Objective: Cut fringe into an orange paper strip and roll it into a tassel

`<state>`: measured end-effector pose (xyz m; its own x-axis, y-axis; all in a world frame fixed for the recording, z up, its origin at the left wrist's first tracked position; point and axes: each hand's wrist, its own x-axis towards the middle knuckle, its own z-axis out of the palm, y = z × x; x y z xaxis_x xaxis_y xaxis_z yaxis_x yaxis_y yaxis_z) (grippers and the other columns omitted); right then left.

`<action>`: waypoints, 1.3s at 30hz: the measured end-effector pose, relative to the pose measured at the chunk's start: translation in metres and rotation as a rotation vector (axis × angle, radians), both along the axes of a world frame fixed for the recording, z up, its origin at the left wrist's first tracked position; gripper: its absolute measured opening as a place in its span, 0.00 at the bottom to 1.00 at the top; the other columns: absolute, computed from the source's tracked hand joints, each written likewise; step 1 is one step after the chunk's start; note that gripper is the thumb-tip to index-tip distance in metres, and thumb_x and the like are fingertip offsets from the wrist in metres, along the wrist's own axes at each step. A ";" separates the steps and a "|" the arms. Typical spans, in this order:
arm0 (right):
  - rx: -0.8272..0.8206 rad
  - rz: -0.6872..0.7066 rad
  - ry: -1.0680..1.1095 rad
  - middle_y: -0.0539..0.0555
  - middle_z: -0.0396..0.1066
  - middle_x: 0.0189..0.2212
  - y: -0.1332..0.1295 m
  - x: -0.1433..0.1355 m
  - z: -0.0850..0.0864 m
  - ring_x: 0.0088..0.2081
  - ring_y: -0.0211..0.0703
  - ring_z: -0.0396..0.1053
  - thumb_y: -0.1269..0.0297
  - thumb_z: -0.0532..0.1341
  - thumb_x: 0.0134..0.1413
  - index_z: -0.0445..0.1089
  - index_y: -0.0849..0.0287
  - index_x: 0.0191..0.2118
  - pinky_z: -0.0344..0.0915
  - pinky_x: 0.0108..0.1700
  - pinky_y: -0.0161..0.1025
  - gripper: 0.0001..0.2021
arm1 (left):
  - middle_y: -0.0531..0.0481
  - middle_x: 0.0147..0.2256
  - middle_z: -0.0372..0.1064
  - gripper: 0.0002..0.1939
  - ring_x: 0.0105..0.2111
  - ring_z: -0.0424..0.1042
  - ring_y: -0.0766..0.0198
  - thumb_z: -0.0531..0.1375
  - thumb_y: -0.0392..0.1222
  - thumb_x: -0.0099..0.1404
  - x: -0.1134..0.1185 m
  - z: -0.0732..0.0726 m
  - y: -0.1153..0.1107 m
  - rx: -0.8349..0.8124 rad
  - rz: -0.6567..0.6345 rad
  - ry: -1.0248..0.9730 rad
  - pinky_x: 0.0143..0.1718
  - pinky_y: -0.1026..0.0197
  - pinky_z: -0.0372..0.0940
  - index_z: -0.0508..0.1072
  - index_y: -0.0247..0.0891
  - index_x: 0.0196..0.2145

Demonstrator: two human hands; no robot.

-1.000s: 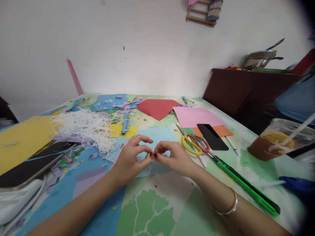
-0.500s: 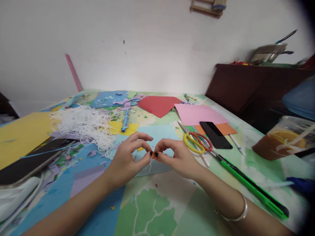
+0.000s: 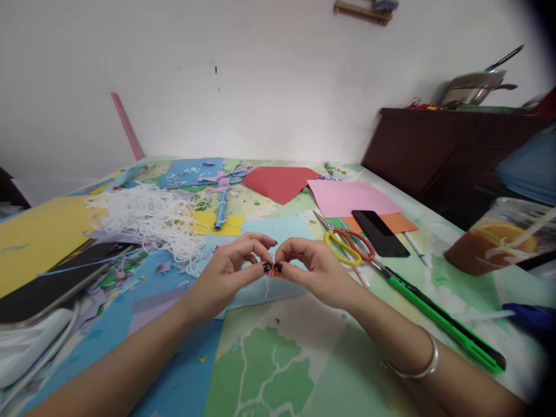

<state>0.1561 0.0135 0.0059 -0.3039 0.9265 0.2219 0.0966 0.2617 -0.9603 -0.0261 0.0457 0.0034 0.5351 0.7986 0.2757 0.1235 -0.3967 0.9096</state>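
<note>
My left hand (image 3: 232, 263) and my right hand (image 3: 315, 269) meet over a light blue paper sheet (image 3: 256, 295), thumbs and forefingers pinched close together. Between the fingertips sits a small piece of orange paper (image 3: 277, 273) with fringe-like cuts. White string (image 3: 266, 288) hangs down from it, and a bit of white also shows above the thumbs. My fingers hide most of the paper piece. Right of my right hand lie scissors (image 3: 360, 246) with yellow and red handles, and a green utility knife (image 3: 443, 318).
A tangled heap of white string (image 3: 147, 223) lies at the left, near a dark phone (image 3: 56, 278) and paper scraps. Red paper (image 3: 280, 182) and pink paper (image 3: 351, 198) lie farther back. A black phone (image 3: 380, 233) and a drink cup (image 3: 490, 237) stand at the right.
My left fingertips have shifted slightly right, closer against the right ones. White string now shows above the thumbs. The whole view has tilted a little downward.
</note>
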 end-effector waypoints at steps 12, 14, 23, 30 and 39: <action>0.113 -0.066 -0.039 0.49 0.66 0.27 -0.004 -0.001 0.002 0.31 0.35 0.64 0.72 0.60 0.52 0.68 0.61 0.31 0.64 0.32 0.32 0.01 | 0.49 0.38 0.69 0.02 0.41 0.69 0.61 0.61 0.35 0.59 0.003 0.001 -0.009 0.330 0.211 -0.017 0.42 0.56 0.64 0.74 0.41 0.30; 0.162 -0.115 -0.058 0.49 0.66 0.28 -0.004 -0.002 0.001 0.32 0.35 0.64 0.72 0.59 0.53 0.68 0.60 0.31 0.64 0.33 0.32 0.02 | 0.49 0.37 0.70 0.05 0.39 0.70 0.63 0.61 0.32 0.58 0.004 0.002 -0.013 0.562 0.310 0.027 0.40 0.57 0.63 0.75 0.40 0.31; 0.257 -0.166 -0.097 0.50 0.67 0.28 -0.005 -0.003 -0.001 0.32 0.35 0.65 0.72 0.58 0.55 0.68 0.60 0.32 0.65 0.33 0.32 0.03 | 0.45 0.40 0.72 0.12 0.40 0.69 0.61 0.61 0.28 0.57 0.007 -0.003 -0.018 0.798 0.328 0.074 0.34 0.59 0.63 0.77 0.38 0.38; 0.378 -0.197 -0.180 0.50 0.68 0.28 -0.004 -0.003 -0.003 0.31 0.35 0.66 0.73 0.58 0.56 0.68 0.60 0.32 0.66 0.33 0.33 0.03 | 0.48 0.40 0.72 0.08 0.38 0.70 0.65 0.63 0.32 0.58 0.008 -0.005 -0.019 0.653 0.358 0.045 0.36 0.60 0.63 0.78 0.42 0.35; 0.481 -0.224 -0.214 0.48 0.67 0.28 -0.002 0.002 -0.006 0.31 0.35 0.66 0.75 0.60 0.54 0.65 0.59 0.32 0.66 0.34 0.32 0.05 | 0.52 0.41 0.71 0.06 0.42 0.69 0.64 0.63 0.36 0.58 0.006 -0.008 -0.018 0.453 0.284 0.012 0.40 0.60 0.64 0.78 0.47 0.33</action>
<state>0.1580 0.0115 -0.0004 -0.1961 0.7831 0.5901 0.3793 0.6155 -0.6908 -0.0201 0.0281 -0.0051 0.3200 0.7148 0.6218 0.2922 -0.6988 0.6529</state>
